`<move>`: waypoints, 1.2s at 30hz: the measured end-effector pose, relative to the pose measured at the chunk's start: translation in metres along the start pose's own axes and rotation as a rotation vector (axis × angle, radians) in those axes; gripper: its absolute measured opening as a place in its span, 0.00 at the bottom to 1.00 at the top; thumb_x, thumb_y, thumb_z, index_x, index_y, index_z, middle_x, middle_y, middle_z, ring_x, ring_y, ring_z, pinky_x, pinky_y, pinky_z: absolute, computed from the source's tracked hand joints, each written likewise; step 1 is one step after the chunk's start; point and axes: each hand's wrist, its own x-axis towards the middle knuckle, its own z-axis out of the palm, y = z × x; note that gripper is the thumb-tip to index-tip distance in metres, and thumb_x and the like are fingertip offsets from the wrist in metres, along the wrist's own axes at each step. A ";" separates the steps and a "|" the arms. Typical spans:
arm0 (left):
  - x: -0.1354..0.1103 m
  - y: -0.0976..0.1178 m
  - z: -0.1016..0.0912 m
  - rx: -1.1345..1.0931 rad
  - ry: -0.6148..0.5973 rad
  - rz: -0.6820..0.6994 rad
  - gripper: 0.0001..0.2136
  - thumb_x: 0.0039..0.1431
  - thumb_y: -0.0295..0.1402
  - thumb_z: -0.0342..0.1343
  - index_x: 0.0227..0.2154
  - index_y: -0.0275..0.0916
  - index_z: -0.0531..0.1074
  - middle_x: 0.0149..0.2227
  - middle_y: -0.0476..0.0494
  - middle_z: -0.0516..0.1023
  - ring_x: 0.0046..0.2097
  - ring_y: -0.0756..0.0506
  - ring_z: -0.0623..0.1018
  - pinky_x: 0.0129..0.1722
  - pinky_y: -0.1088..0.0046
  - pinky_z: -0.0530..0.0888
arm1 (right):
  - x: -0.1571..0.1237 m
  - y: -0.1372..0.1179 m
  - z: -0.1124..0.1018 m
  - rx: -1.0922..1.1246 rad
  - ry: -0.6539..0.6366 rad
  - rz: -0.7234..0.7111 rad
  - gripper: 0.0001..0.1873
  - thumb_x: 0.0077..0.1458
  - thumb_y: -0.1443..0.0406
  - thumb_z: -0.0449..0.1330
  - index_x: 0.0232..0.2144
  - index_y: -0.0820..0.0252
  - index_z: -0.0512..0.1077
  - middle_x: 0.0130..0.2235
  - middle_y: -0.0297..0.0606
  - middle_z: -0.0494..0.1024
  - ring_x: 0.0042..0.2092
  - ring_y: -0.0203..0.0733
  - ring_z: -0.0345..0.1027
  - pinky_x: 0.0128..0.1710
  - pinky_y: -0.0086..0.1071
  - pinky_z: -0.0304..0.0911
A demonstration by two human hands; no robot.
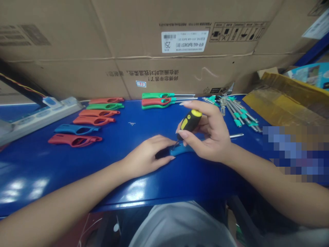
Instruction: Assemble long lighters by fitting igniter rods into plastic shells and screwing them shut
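My right hand point(210, 133) is wrapped round a screwdriver point(189, 122) with a black and yellow handle, tilted so its tip points down and left. The tip meets the left end of a blue lighter body point(182, 149) lying on the table. My left hand point(146, 154) pinches that same end between thumb and fingers. Much of the lighter is hidden under my right hand. Beyond that hand a metal tube point(236, 136) shows; whether it belongs to this lighter I cannot tell.
Several coloured lighter shells point(94, 120) lie at the left beside a white power strip point(48, 115). At the back are lighters with metal tubes point(156, 102). Small screws point(132, 123) lie in the middle. Loose tubes point(240, 111) are piled right, near a yellow-taped box point(288, 99). A cardboard box point(89, 75) stands behind.
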 end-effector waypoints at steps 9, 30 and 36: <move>0.001 0.001 0.000 -0.008 -0.007 0.005 0.17 0.66 0.34 0.60 0.56 0.39 0.72 0.55 0.39 0.79 0.57 0.41 0.77 0.59 0.59 0.74 | -0.001 0.001 0.000 -0.026 -0.004 0.016 0.29 0.63 0.65 0.63 0.63 0.51 0.60 0.54 0.43 0.74 0.38 0.36 0.78 0.27 0.26 0.76; 0.002 0.001 0.006 -0.110 0.009 -0.025 0.16 0.63 0.35 0.63 0.53 0.40 0.74 0.51 0.41 0.80 0.55 0.42 0.77 0.58 0.60 0.73 | 0.013 0.005 -0.017 -0.346 -0.021 -0.172 0.26 0.57 0.57 0.68 0.57 0.50 0.70 0.52 0.40 0.78 0.34 0.39 0.75 0.33 0.34 0.77; 0.002 0.002 0.006 -0.118 0.007 -0.054 0.13 0.63 0.34 0.63 0.49 0.40 0.73 0.48 0.42 0.80 0.52 0.42 0.78 0.55 0.62 0.75 | 0.013 0.001 -0.015 -0.197 -0.140 -0.007 0.26 0.69 0.59 0.53 0.67 0.49 0.58 0.55 0.42 0.77 0.33 0.36 0.75 0.30 0.32 0.75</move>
